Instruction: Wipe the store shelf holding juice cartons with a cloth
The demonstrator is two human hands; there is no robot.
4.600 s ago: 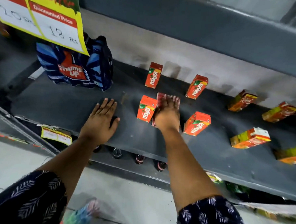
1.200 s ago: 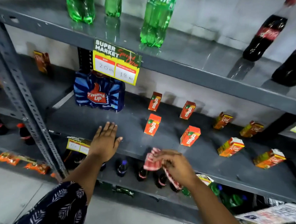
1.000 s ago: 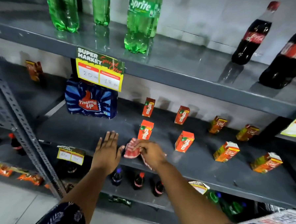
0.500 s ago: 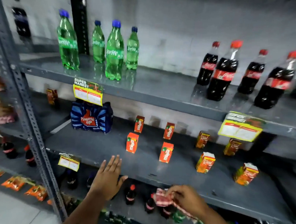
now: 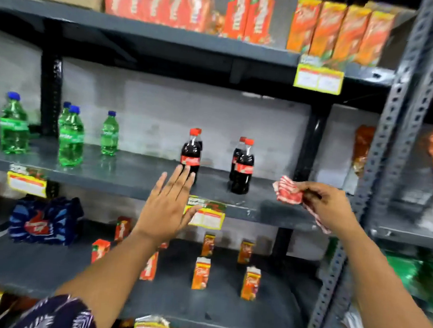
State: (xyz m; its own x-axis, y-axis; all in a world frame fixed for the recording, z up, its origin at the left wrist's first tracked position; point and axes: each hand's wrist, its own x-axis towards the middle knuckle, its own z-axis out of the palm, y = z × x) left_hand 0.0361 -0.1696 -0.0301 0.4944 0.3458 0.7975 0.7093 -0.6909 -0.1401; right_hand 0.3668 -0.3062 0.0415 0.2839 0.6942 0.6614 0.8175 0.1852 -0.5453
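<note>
Cloth (image 5: 290, 194), red-and-white striped, is being pinched at one bunched end by the right hand (image 5: 327, 207), held in the air in front of the right end of the cola shelf (image 5: 134, 179) and touching no surface. Its long axis is running from the bunched wad at upper left down to a loose tail trailing lower right under the wrist. The left hand (image 5: 168, 206) is hovering open, fingers spread and pointing up toward the nearest cola bottle (image 5: 191, 155), gripping nothing.

Below both hands, the juice-carton shelf (image 5: 54, 268) is sitting with its small juice cartons (image 5: 201, 273) standing upright, scattered from the middle toward its right end, a blue soda pack (image 5: 45, 221) near its left end. Green bottles (image 5: 71, 137) are occupying the left part of the cola shelf.

By my judgement, the wiping itself is not going on right now; the hands are sitting above the carton shelf. Any further pass is calling for the cloth to be brought down flat onto that shelf's bare front edge and swept between the cartons without toppling them.
</note>
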